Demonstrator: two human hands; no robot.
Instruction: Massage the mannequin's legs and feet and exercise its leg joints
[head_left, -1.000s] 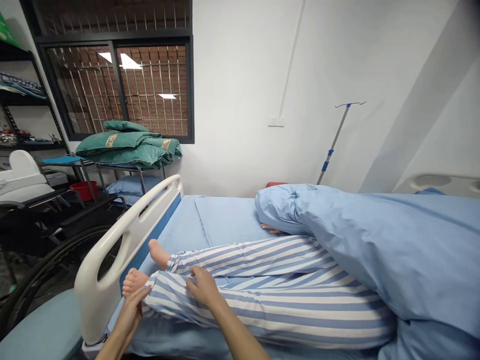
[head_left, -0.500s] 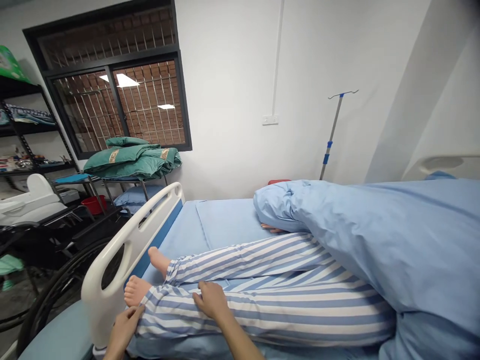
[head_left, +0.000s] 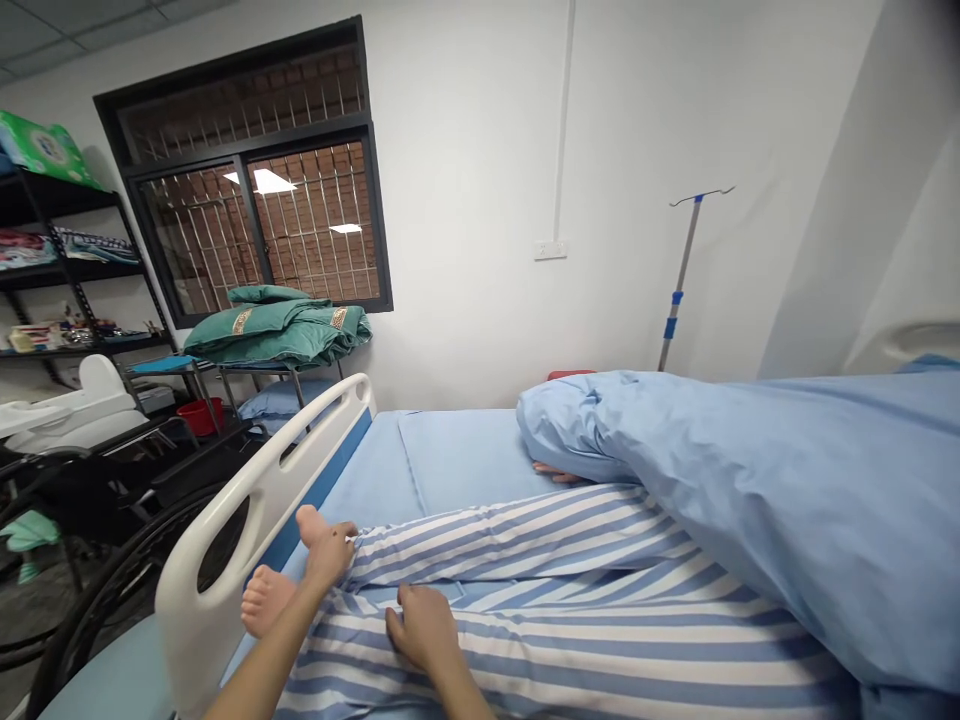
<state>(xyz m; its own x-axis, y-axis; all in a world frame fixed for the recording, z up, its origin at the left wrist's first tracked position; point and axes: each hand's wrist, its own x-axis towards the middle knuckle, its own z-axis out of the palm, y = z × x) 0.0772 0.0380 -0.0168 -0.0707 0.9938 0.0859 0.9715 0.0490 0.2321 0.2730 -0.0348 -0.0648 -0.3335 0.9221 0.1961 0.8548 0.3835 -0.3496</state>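
1. Hospital bed [head_left: 465, 460] live here, striped pyjama legs [head_left: 525, 570] stretched alongside its white side rail [head_left: 251, 510].
2. Left hand [head_left: 326, 553] grips the far ankle, right hand [head_left: 424, 628] clasps the near shin, hands apart!

The head-worn camera is looking forward and down from beside the hospital bed [head_left: 457, 460], facing the white wall [head_left: 480, 200], and is working close above the striped pyjama legs [head_left: 570, 640].

I could read no words or numbers from where I sat: the print on the green box [head_left: 45, 150] and the gold band on the green quilt [head_left: 242, 321] stayed too small and blurred.
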